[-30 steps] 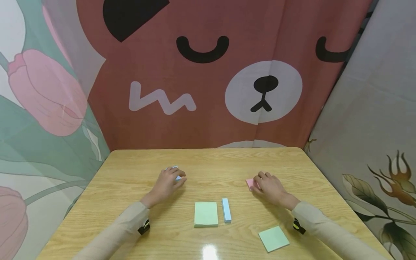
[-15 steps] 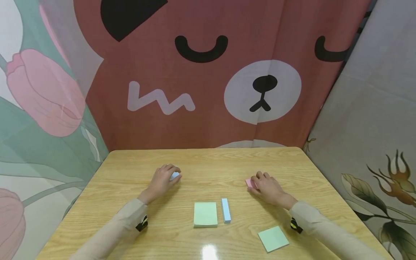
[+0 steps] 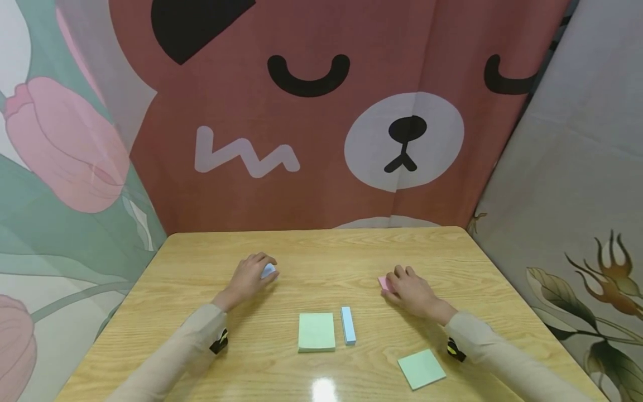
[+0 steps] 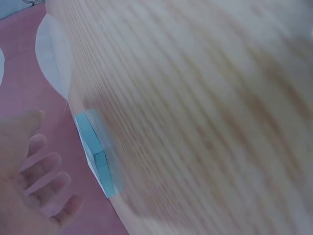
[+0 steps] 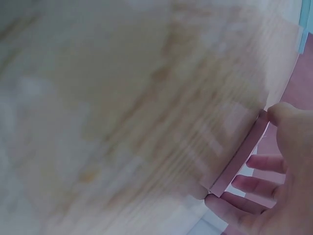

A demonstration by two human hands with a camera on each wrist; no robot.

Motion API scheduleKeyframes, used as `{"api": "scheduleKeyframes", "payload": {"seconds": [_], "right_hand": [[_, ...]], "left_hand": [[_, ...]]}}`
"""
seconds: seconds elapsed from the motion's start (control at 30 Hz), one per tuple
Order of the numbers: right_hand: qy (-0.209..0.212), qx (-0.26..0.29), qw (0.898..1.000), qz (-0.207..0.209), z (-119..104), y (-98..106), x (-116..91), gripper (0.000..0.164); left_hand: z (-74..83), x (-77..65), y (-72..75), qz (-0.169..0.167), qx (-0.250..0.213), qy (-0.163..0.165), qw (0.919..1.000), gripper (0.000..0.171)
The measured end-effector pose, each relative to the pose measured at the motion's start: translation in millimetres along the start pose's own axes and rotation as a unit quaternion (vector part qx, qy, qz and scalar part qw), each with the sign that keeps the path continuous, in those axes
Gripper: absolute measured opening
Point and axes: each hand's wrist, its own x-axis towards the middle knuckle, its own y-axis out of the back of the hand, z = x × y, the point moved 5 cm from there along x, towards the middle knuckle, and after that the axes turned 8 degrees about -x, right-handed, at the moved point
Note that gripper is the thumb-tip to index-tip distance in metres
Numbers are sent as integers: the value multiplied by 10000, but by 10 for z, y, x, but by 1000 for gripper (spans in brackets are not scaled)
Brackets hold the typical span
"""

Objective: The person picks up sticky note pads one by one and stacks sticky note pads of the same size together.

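Note:
On the left of the wooden table, my left hand [image 3: 248, 277] reaches over a blue sticky note pad [image 3: 268, 271]. In the left wrist view its loosely bent fingers [image 4: 46, 166] stand apart from that pad [image 4: 89, 134], which lies on the wood. On the other side, my right hand [image 3: 413, 291] holds a pink sticky note pad [image 3: 384, 283]. The right wrist view has the thumb at one end of the pink pad [image 5: 239, 156] and a finger at its opposite end. The palm faces the pad's near side.
A square green sticky note pad [image 3: 316, 332] lies at the front middle, beside a narrow blue pad [image 3: 348, 325]. Another green pad [image 3: 421, 369] lies angled at front right. A bear-print curtain [image 3: 241, 201] hangs behind the table [image 3: 321, 251], with patterned cloth on both sides.
My left hand has drawn a little to the left, showing more of the blue pad. The right hand stays at the pink pad. The head view has shifted slightly.

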Motion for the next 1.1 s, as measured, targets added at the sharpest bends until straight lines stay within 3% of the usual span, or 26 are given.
{"api": "scheduleKeyframes", "payload": {"seconds": [0.37,0.7,1.1], "right_hand": [[126,-171,9993,294,-29,8,1,37],[128,-194,9995,219,-20,48,23,37],[185,-337,9991,162,-54,83,32,38]], "left_hand": [[-134,-22,-32,-531,244,311,9978,40],[-215,-34,-33,-1011,558,446,9923,47],[-277,-52,-92,-1399,329,652,9875,46]]}}
